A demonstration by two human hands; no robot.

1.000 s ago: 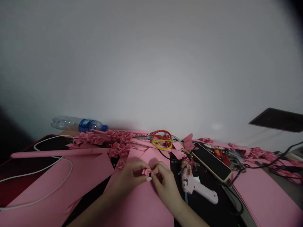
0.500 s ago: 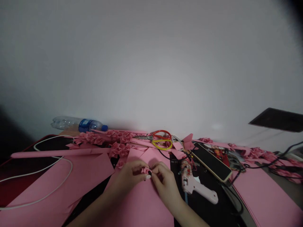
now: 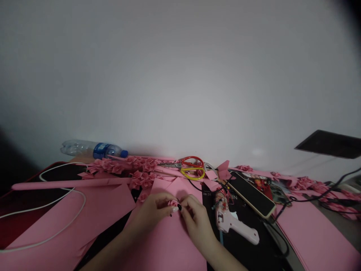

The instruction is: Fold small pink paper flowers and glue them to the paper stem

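My left hand [image 3: 153, 212] and my right hand [image 3: 197, 218] meet low in the middle, over a pink paper sheet [image 3: 169, 244]. Both pinch a small folded pink paper piece [image 3: 173, 203] between their fingertips. The fingers of each hand are curled tight around it. A pile of folded pink paper flowers [image 3: 132, 169] lies just beyond the hands.
A pink glue gun [image 3: 234, 222] lies right of my right hand, a phone [image 3: 252, 194] beyond it. Scissors [image 3: 191, 167] and a plastic bottle [image 3: 93, 149] rest by the wall. A white cable [image 3: 56, 203] and a rolled pink tube [image 3: 70, 183] lie on the left, black cables [image 3: 324, 194] on the right.
The fingertips have shifted slightly around the small paper piece. The hands stay in the same place and nothing else has moved.
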